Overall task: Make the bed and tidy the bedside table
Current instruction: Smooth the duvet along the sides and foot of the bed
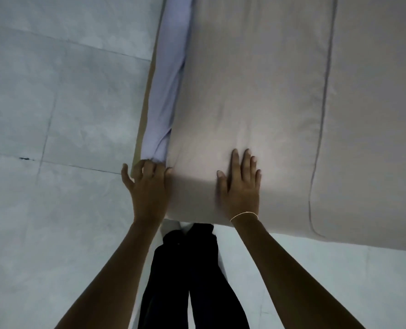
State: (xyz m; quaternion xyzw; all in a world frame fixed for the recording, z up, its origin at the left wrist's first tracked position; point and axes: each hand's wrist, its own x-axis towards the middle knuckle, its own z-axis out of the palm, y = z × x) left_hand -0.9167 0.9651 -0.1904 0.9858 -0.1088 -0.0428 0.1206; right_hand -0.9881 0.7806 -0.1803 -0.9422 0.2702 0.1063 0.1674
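Note:
A beige duvet (256,91) covers the bed and hangs over its near end. Along its left edge a pale lilac sheet (171,67) shows, bunched against the bed's side. My left hand (147,186) is at the bed's near left corner, its fingers curled on the lower end of the lilac sheet where it meets the duvet. My right hand (241,184) lies flat on the duvet with its fingers spread, a thin band around the wrist. The bedside table is not in view.
A tan bed frame edge (147,96) runs along the left of the sheet. Pale grey floor tiles (54,103) fill the left side and the space below the bed. My dark trouser legs (192,276) stand at the bed's end.

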